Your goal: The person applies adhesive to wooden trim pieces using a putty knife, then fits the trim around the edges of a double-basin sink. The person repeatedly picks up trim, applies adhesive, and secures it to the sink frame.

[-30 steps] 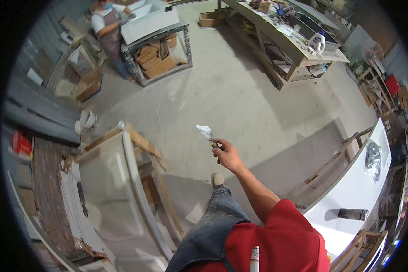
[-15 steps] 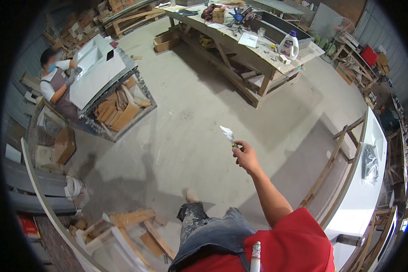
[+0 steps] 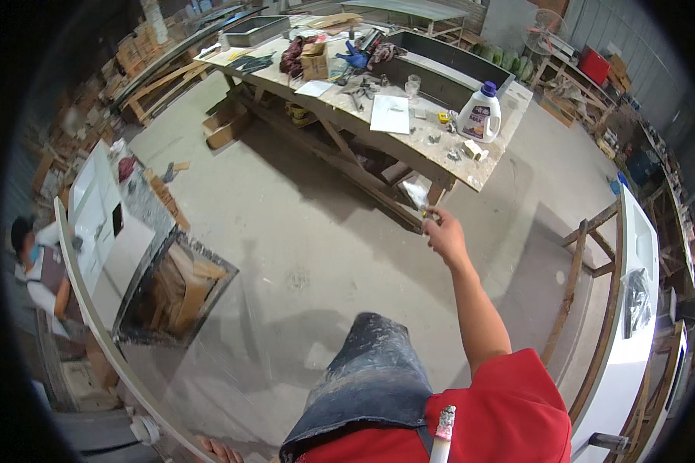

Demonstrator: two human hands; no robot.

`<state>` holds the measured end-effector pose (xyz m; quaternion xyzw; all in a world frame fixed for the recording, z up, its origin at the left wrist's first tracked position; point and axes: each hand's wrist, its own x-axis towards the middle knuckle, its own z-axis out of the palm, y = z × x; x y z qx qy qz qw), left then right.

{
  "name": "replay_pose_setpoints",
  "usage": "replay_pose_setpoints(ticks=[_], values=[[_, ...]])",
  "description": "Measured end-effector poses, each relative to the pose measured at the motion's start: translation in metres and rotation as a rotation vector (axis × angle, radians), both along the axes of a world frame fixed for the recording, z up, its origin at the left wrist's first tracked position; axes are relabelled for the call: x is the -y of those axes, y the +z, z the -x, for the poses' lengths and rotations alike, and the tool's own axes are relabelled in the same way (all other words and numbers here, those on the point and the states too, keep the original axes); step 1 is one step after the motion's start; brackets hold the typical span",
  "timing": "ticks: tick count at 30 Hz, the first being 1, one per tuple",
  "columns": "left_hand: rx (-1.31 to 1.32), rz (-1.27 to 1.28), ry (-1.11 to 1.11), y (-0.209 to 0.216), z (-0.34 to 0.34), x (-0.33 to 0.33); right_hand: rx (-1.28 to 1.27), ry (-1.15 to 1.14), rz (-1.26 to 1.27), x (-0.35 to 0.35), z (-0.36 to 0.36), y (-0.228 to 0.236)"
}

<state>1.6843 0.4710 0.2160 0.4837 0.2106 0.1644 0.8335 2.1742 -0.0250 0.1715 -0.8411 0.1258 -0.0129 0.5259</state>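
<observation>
The camera sits on the person's head, looking down and ahead: red sleeve (image 3: 521,393) close at 5 o'clock, counter (image 3: 475,171) farther at 12

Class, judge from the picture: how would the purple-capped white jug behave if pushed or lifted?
The white jug stands tall, so a high push might tip it. Its side handle should make lifting easier. No fill level shows, so it could be light or heavy.
</observation>
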Motion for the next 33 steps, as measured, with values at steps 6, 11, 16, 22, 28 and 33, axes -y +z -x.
replay_pose_setpoints(ticks=[6, 11, 16, 22, 28, 33], values=[[-0.089, 0.054, 0.029, 0.006, -0.148, 0.009, 0.093, -0.038, 0.319, 0.020, -0.254, -0.029], [-0.119, 0.051, -0.056, 0.051, -0.325, 0.075, 0.061, -0.079, 0.447, 0.027, -0.442, -0.089], [-0.298, 0.000, 0.141, 0.084, -0.428, 0.116, -0.150, -0.011, 0.544, 0.024, -0.535, -0.113], [-0.406, -0.028, 0.276, 0.088, -0.493, 0.128, -0.392, 0.172, 0.672, 0.012, -0.547, -0.095], [-0.436, -0.037, 0.342, 0.083, -0.497, 0.119, -0.460, 0.310, 0.740, 0.022, -0.534, -0.080], [-0.449, -0.063, 0.454, 0.078, -0.466, 0.122, -0.387, 0.367, 0.875, 0.037, -0.511, -0.094]])
